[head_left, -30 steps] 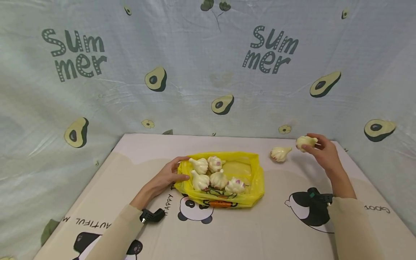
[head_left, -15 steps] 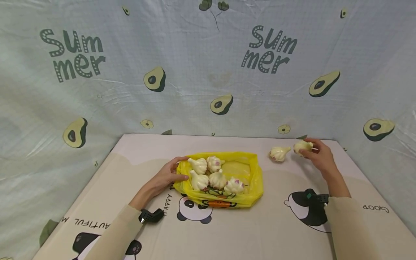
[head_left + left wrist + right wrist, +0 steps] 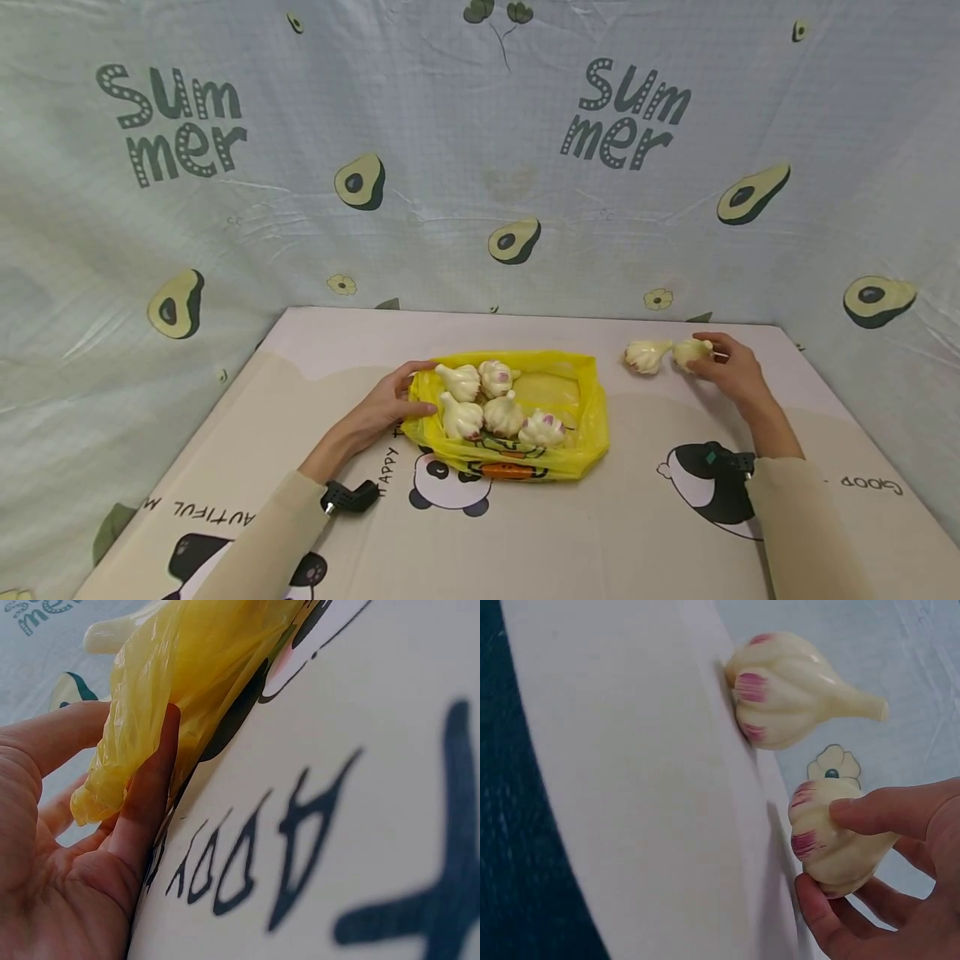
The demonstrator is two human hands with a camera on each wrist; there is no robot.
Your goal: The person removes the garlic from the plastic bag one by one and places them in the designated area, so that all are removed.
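Note:
A yellow plastic bag [image 3: 594,421] lies on the table with its mouth spread wide and several white garlic bulbs [image 3: 462,417] inside its left half. My left hand [image 3: 378,408] grips the bag's left end; in the left wrist view the fingers and thumb sit on either side of the bunched plastic [image 3: 142,697]. Toward the back right, my right hand [image 3: 738,375] holds a purple-streaked garlic bulb [image 3: 840,840] between thumb and fingers, low at the table top. Another garlic bulb [image 3: 645,357] lies just left of it, its stem pointing toward the held one.
The pale table [image 3: 570,542] has printed pandas and lettering. A sheet [image 3: 435,125] with avocado prints hangs behind the table and along both sides. Black wrist cameras [image 3: 351,497] are strapped to the forearms.
My right hand has moved left and down with the garlic bulb, bringing it from above the table to beside the other loose bulb. The left hand and bag have stayed put.

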